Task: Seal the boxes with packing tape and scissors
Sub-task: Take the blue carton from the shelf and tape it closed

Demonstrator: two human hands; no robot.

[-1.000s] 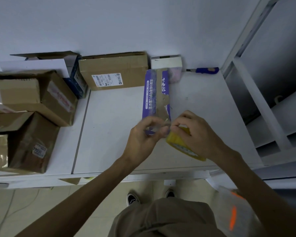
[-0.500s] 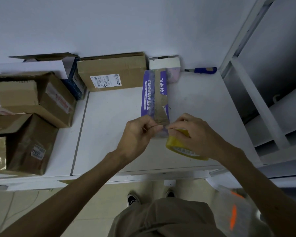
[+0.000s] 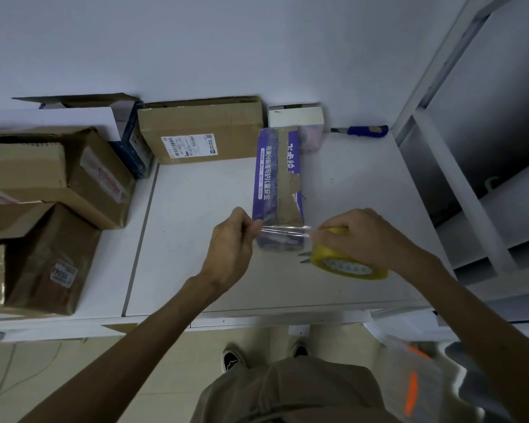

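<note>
One clear strip of packing tape [image 3: 283,229] stretches between the hands: the left hand [image 3: 232,239] pinches its free end, and the right hand [image 3: 364,236] grips the yellow tape roll [image 3: 348,266]. The strip spans the near end of the long purple cardboard box [image 3: 266,178] lying on the white table [image 3: 196,233]. Farther back, a brown cardboard box [image 3: 200,123] stands against the wall.

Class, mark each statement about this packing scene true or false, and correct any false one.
1. The left hand pinches the end of the clear tape. True.
2. The right hand holds a red roll. False: the tape roll is yellow.
3. The tape stretches over the purple box's near end. True.
4. The blue-handled tool lies beside the left hand. False: it lies at the back of the table, by the wall.
</note>
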